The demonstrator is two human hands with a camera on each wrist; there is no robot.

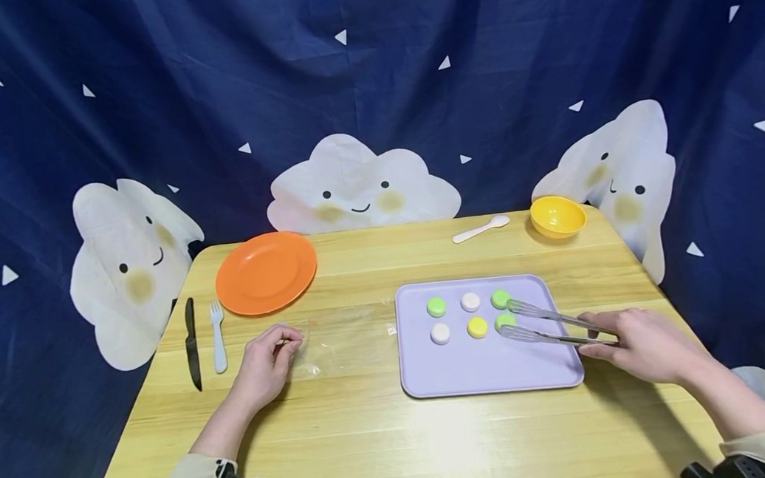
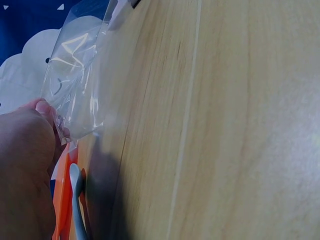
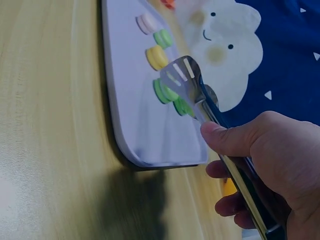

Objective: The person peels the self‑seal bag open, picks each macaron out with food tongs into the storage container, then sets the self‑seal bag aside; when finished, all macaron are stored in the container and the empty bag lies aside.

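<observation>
Metal tongs (image 1: 555, 328) are gripped in my right hand (image 1: 643, 343), their slotted ends spread above the right side of a lilac tray (image 1: 472, 373). Two rows of macarons lie on that tray: white, a yellow macaron (image 1: 477, 327), and green. One tong end is over or beside the front right green macaron (image 1: 504, 321); the other is by the green macaron (image 1: 500, 299) behind it. Left of the tray, my left hand (image 1: 265, 366) pinches the edge of a clear plastic bag (image 2: 77, 75). From the head view the bag is hard to make out against the wood.
An orange plate (image 1: 266, 273) lies at the back left, with a light blue fork (image 1: 219, 339) and a black knife (image 1: 192, 345) nearby. At the back right are a white spoon (image 1: 482, 229) and a yellow bowl (image 1: 558, 218). A dark blue curtain (image 1: 357, 70) hangs behind the table.
</observation>
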